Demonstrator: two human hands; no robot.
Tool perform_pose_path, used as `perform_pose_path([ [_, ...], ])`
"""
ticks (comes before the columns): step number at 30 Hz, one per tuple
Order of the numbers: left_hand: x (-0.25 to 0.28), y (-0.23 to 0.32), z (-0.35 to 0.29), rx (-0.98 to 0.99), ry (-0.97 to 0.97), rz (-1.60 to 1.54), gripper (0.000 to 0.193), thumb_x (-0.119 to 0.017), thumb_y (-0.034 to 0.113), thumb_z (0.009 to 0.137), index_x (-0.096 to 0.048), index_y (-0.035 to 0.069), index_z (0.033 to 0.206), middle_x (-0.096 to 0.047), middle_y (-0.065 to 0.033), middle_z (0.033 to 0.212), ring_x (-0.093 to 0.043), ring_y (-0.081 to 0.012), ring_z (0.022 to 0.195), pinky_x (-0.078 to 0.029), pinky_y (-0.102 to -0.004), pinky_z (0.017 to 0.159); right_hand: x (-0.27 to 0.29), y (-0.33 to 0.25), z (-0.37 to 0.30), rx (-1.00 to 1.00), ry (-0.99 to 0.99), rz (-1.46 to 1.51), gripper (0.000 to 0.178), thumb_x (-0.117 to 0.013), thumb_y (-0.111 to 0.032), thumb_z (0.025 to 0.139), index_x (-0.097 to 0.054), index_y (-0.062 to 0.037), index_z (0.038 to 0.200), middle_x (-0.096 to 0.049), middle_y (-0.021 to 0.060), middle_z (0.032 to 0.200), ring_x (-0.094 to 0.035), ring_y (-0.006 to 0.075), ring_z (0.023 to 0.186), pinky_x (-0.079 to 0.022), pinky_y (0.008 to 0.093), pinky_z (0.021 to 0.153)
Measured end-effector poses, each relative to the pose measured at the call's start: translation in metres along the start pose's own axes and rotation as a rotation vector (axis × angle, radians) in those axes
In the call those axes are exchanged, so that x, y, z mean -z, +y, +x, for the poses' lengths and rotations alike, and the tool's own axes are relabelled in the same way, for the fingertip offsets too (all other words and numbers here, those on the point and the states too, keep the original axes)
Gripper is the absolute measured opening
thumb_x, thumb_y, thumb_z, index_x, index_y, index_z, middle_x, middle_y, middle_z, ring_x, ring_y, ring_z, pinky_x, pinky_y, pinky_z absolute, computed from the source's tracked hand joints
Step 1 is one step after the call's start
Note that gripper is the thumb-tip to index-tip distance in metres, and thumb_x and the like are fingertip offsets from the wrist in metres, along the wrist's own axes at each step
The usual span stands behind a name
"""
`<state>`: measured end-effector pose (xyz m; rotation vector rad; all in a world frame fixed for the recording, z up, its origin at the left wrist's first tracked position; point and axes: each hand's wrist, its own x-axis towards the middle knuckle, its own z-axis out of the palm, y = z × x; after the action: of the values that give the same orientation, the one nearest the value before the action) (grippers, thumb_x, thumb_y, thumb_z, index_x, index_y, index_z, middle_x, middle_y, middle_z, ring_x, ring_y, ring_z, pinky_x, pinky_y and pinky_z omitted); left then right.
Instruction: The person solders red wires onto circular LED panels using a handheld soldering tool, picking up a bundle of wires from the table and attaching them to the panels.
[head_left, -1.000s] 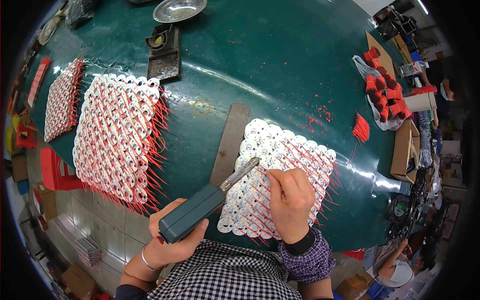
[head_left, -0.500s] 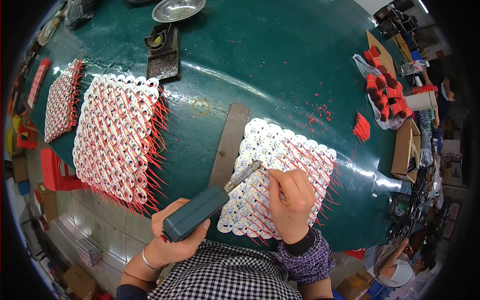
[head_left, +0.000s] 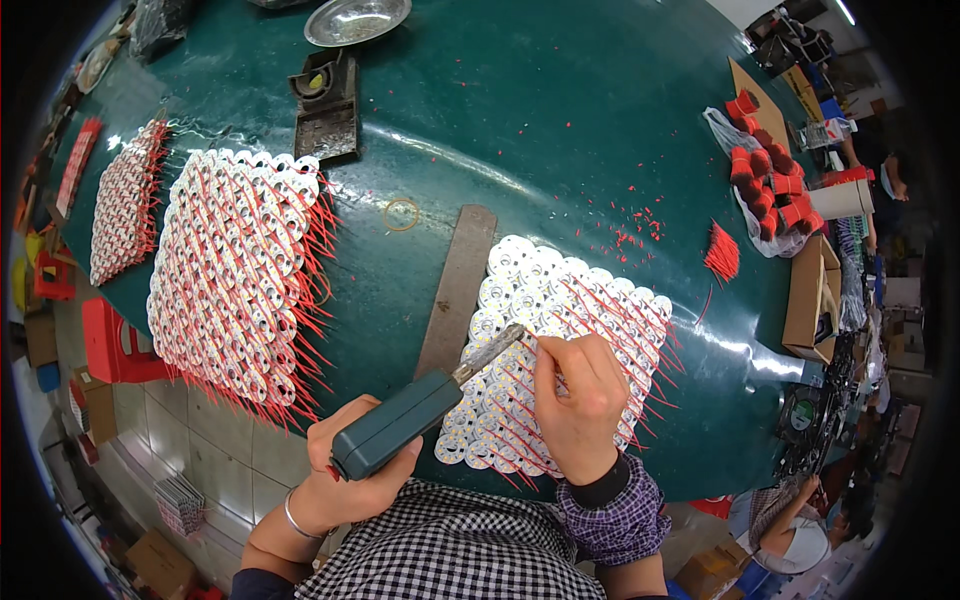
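Observation:
My left hand [head_left: 345, 480] is wrapped around the dark green handle of a soldering iron [head_left: 395, 425]. Its greyish tip points up and right, over a panel of round white LED boards [head_left: 515, 260]. Beside that tip, the thumb and forefinger of my right hand [head_left: 585, 405] pinch a thin red wire, mostly hidden by the fingers. Rows of red wires [head_left: 620, 310] stick out from the boards right of and below the tip; the boards at the upper left carry none. A flat brown metal bar [head_left: 458, 285] lies along the panel's left edge.
Wired panels [head_left: 235, 280] stand at left. Loose red wires [head_left: 722, 253] and red scraps [head_left: 630, 235] lie at right, near bundled red wires [head_left: 770, 190] and a cardboard box [head_left: 812, 300]. A metal dish [head_left: 357, 20] and dark metal holder [head_left: 327, 105] sit at the back. Another person [head_left: 795, 530] works lower right.
The soldering iron has shifted very slightly right with my left hand. My right hand has moved a touch left and up, its fingertips still pinched beside the iron's tip.

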<state>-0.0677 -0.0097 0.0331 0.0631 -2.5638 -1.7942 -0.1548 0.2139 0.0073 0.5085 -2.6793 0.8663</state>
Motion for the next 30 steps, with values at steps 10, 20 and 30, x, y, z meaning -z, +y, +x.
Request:
perform_pose_path([
  [10, 0.001, -0.011, -0.013, -0.046, 0.049, 0.002, 0.021, -0.076, -0.004, 0.073, -0.071, -0.005, 0.093, -0.066, -0.0126, 0.083, -0.064, -0.0244, 0.068, -0.052, -0.0318, 0.059, 0.003, -0.006, 0.004, 0.002, -0.003, -0.02, 0.015, -0.074, 0.005, 0.078, -0.069, -0.0013, 0.091, -0.057, 0.0093, 0.082, -0.059, 0.0267, 0.074, -0.047, 0.0395, 0.061],
  [20, -0.001, -0.002, -0.003, -0.025, 0.005, -0.017, 0.019, -0.075, -0.006, 0.076, -0.07, -0.006, 0.095, -0.07, -0.0145, 0.089, -0.069, -0.0245, 0.075, -0.055, -0.0319, 0.069, -0.003, -0.005, 0.007, 0.005, -0.023, -0.043, 0.013, -0.073, 0.003, 0.081, -0.067, -0.0016, 0.092, -0.058, 0.0101, 0.088, -0.057, 0.029, 0.082, -0.047, 0.0408, 0.07],
  [30, -0.002, -0.003, -0.001, -0.089, 0.003, 0.055, 0.015, -0.074, -0.007, 0.076, -0.069, -0.005, 0.09, -0.068, -0.0129, 0.084, -0.068, -0.0228, 0.071, -0.054, -0.0315, 0.066, -0.007, -0.002, 0.009, 0.027, -0.033, -0.067, 0.016, -0.072, 0.005, 0.079, -0.061, -0.0014, 0.089, -0.056, 0.0118, 0.087, -0.056, 0.0302, 0.082, -0.045, 0.0418, 0.07],
])
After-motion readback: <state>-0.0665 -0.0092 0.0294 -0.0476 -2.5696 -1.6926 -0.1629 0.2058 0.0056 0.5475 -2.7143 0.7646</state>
